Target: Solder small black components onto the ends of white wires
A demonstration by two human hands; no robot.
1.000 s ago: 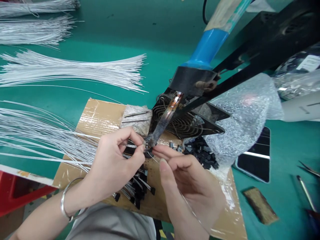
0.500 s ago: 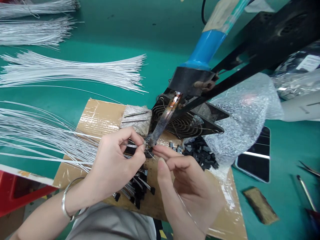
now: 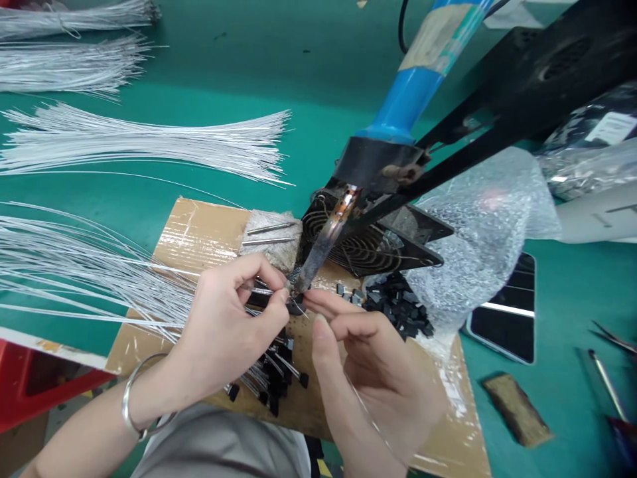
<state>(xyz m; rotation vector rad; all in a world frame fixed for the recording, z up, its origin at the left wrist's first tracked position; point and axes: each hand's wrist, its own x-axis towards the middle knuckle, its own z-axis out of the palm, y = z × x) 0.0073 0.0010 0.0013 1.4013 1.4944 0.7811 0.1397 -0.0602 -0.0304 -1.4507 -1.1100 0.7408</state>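
Observation:
My left hand (image 3: 243,312) is closed in a pinch on a white wire (image 3: 259,290), right beside the tip of a soldering iron (image 3: 318,255). The iron has a blue handle and hangs tilted in a black stand. Opposite, my right hand (image 3: 373,372) holds a thin strand of solder wire (image 3: 365,408) that runs across the palm; its free end shows below the iron tip. The right fingertips reach close to the tip and a small black block (image 3: 296,305). Fingers partly hide the joint at the tip. Below lie wires with black connectors (image 3: 276,382).
Bundles of white wire (image 3: 149,143) lie at left. Behind the iron stands a black fan (image 3: 348,232); loose black connectors (image 3: 398,305) sit beside bubble wrap (image 3: 478,226). A phone (image 3: 505,318), brown block (image 3: 517,408) and cardboard sheet (image 3: 199,229) are on the green table.
Both hands keep their place at the iron tip. The view has shifted very slightly; nothing else visibly differs.

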